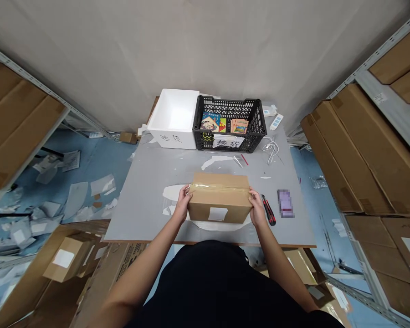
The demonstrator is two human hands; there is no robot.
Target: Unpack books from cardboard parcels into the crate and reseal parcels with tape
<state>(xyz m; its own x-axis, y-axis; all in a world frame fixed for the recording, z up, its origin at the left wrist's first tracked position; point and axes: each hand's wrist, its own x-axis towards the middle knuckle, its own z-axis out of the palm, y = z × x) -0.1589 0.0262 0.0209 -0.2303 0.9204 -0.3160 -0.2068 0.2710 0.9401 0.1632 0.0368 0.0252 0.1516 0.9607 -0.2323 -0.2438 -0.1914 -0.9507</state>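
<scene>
A taped cardboard box (pixel 205 200) with a white label on its near side is at the front middle of the grey table (pixel 140 191). My left hand (pixel 182 203) grips its left end, and my right hand (pixel 257 207) grips its right end, so the box is held between the two. Clear tape runs across the top. Just right of my right hand lies a red and black utility knife (pixel 268 210). Farther right is a phone-like object (pixel 285 203), blurred by pixels.
At the back stand a white foam box (pixel 176 140) and a black plastic crate (pixel 230 141) holding several booklets. A white cable (pixel 271 148) and power strip (pixel 276 122) lie at back right. Shelves of cartons (pixel 365 150) flank the table. A large open carton (pixel 54 291) sits at lower left.
</scene>
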